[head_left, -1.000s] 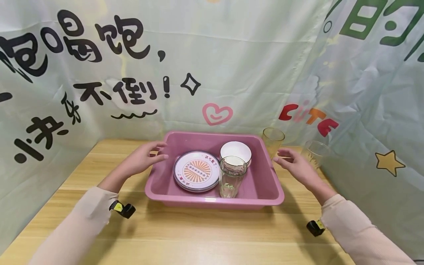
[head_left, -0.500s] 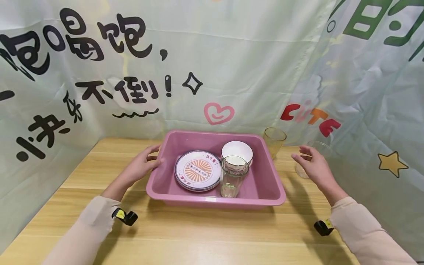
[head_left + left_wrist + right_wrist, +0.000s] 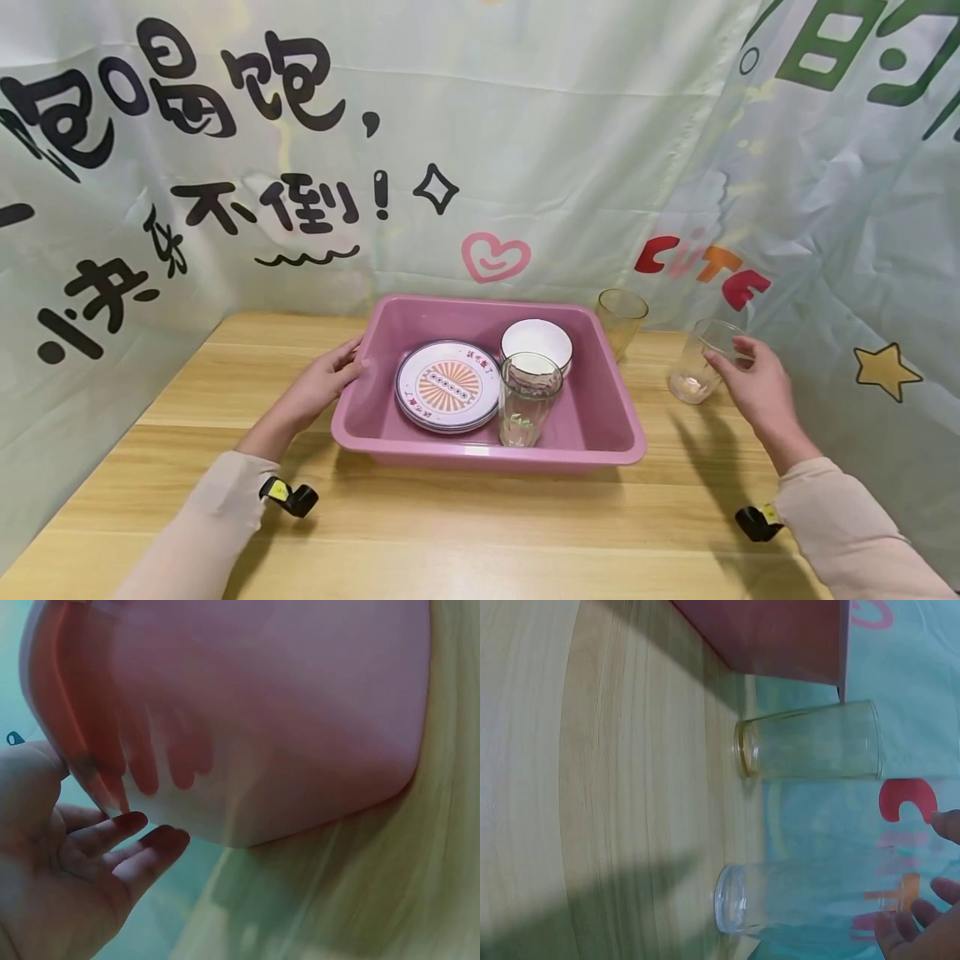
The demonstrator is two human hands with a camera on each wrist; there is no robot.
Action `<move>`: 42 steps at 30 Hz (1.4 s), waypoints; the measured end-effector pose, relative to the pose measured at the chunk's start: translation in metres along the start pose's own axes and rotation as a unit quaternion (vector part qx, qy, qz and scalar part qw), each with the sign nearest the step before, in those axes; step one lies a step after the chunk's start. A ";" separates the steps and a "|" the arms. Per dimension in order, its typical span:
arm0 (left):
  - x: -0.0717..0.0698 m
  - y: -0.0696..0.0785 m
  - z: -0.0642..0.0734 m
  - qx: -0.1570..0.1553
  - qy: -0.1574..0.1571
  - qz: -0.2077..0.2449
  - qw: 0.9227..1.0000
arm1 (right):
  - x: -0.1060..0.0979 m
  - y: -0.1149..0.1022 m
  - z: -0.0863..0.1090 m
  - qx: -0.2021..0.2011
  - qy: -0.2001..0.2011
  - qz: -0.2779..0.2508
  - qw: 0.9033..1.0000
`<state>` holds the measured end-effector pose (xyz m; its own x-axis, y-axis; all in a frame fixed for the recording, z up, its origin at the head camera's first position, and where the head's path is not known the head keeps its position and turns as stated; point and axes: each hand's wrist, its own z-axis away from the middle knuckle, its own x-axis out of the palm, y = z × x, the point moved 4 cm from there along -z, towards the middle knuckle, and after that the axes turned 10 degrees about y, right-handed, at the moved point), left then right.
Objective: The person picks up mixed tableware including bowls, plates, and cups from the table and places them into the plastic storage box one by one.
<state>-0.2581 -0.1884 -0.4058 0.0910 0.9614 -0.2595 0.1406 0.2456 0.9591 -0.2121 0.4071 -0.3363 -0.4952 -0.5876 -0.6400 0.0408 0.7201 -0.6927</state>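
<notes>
A pink plastic tub (image 3: 480,455) stands on the table. Inside it lie stacked patterned plates (image 3: 447,387), a white bowl (image 3: 536,344) and an upright greenish glass (image 3: 522,417). My left hand (image 3: 322,383) holds the tub's left rim, thumb over the edge and fingers under it; in the left wrist view the fingers (image 3: 131,855) show beside the outer wall. To the right, my right hand (image 3: 757,383) is at the upper part of a clear glass (image 3: 693,367), thumb and fingers spread. The right wrist view shows the thumb apart from that glass.
An amber-tinted glass (image 3: 621,325) stands upright behind the tub's right side, left of the clear glass. A printed cloth (image 3: 570,167) hangs close behind and along both sides of the wooden table (image 3: 465,533).
My left hand has come onto the tub's left rim. My right hand has moved rightward, away from the tub's right side and past the amber glass, to the clear glass.
</notes>
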 end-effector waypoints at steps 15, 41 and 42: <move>0.007 -0.012 0.003 -0.029 0.004 0.121 0.992 | 0.000 0.023 -0.011 0.057 0.012 -0.006 0.998; 0.010 -0.013 0.007 -0.049 0.022 0.144 0.988 | 0.026 0.040 -0.029 0.128 -0.027 -0.129 0.983; 0.010 -0.013 0.007 -0.049 0.023 0.143 0.988 | 0.026 0.042 -0.029 0.134 -0.025 -0.134 0.982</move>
<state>-0.2525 -0.1830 -0.4220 0.0686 0.9973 0.0279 0.0185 -0.0292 0.9994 -0.2491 0.4325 -0.3722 -0.4763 -0.7647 -0.4341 0.1460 0.4180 -0.8966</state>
